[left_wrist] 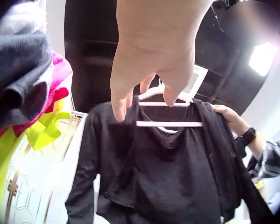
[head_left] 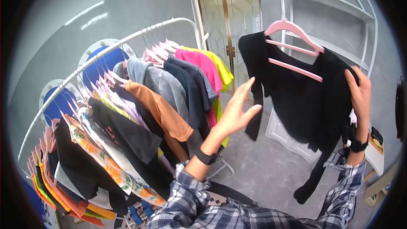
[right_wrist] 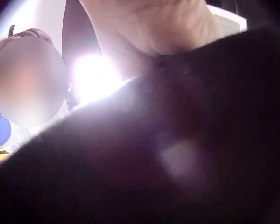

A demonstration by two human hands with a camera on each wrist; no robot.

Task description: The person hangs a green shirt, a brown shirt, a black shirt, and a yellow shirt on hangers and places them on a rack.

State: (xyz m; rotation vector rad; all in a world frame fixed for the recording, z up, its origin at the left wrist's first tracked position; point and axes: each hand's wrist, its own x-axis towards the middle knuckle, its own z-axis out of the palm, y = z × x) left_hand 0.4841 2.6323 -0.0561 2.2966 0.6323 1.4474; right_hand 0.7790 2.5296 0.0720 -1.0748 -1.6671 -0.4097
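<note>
A black long-sleeved top [head_left: 299, 101] hangs on a pink hanger [head_left: 296, 29], held up in front of the body. My right hand [head_left: 361, 93] grips it at the shoulder on the right, its fingers lying over the black cloth. To the left of the top, my left hand [head_left: 235, 112] is raised with its fingers extended and thumb apart, holding nothing. In the left wrist view that hand [left_wrist: 154, 56] overlaps the hanger's upper part. Dark cloth [right_wrist: 144, 158] fills most of the right wrist view and hides the right fingers there.
A white clothes rail [head_left: 127, 39] on the left carries many garments on pink hangers, including a brown shirt [head_left: 159, 106] and a pink one [head_left: 201, 65]. Behind stand a double door [head_left: 227, 25] and a white arched shelf [head_left: 330, 2]. A small table [head_left: 375, 157] is at right.
</note>
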